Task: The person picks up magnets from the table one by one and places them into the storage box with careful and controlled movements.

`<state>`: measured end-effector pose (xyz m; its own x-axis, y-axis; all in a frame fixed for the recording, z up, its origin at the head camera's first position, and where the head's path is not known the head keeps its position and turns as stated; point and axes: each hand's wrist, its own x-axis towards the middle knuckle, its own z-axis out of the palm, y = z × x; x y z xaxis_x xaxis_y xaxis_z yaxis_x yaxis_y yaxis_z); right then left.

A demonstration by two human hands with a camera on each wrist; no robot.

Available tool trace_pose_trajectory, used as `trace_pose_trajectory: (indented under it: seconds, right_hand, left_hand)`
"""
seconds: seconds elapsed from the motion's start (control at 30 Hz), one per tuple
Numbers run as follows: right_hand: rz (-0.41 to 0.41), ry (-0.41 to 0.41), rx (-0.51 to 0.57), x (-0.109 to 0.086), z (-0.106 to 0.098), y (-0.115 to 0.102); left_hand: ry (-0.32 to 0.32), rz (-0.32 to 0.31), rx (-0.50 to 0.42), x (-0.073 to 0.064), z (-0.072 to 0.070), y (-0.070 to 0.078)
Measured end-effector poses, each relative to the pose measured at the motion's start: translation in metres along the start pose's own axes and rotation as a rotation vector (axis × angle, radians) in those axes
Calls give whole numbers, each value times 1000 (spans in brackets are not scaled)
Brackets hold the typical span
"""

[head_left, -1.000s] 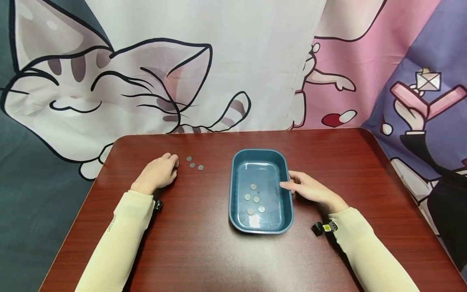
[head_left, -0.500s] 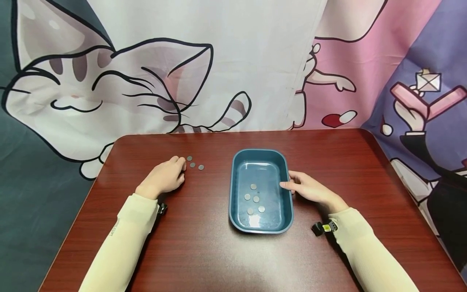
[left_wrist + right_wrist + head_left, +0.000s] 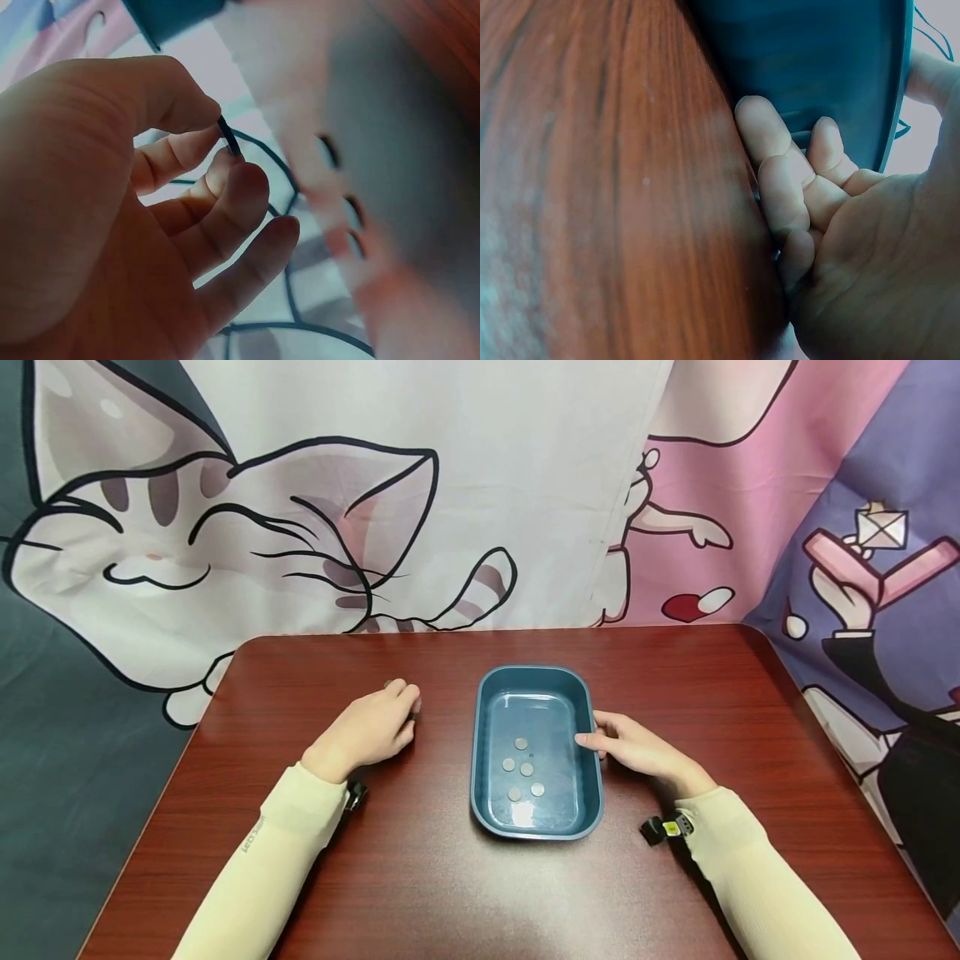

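In the head view my left hand (image 3: 363,731) is over the table left of the blue tray (image 3: 480,752). The left wrist view shows a coin (image 3: 229,137) pinched edge-on between thumb and fingertips. Three more coins (image 3: 328,151) lie on the table beyond the fingers there; in the head view the hand mostly hides them. My right hand (image 3: 637,747) grips the tray's right side, thumb over the rim. Its other fingers (image 3: 780,187) are curled against the outer wall in the right wrist view. Several silvery coins (image 3: 527,770) lie flat inside the tray.
The reddish-brown wooden table (image 3: 420,877) ends at a back edge close to a hanging cloth (image 3: 555,527) with cartoon prints. A small black device (image 3: 654,831) is at the right wrist, and another (image 3: 356,795) at the left.
My left hand has moved right across the table, over the loose coins, which it now mostly covers in the head view. The right hand and tray have stayed in place.
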<state>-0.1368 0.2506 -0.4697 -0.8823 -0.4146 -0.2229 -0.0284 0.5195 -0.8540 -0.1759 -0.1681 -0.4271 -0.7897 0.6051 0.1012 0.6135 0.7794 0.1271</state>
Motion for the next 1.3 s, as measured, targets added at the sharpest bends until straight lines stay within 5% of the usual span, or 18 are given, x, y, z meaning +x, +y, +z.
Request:
trace_pose_trajectory:
  seconds: [0.37, 0.67, 0.93, 1.3]
  right_hand:
    - [3, -1, 11, -1, 0, 2]
    - [4, 2, 5, -1, 0, 4]
    - [7, -3, 11, 0, -1, 5]
    - [5, -27, 37, 1, -1, 5]
  left_hand:
    - [37, 148, 8, 15, -18, 50]
    - [66, 264, 29, 31, -20, 84]
    - [94, 392, 94, 50, -3, 113]
    - [-16, 445, 103, 63, 23, 153]
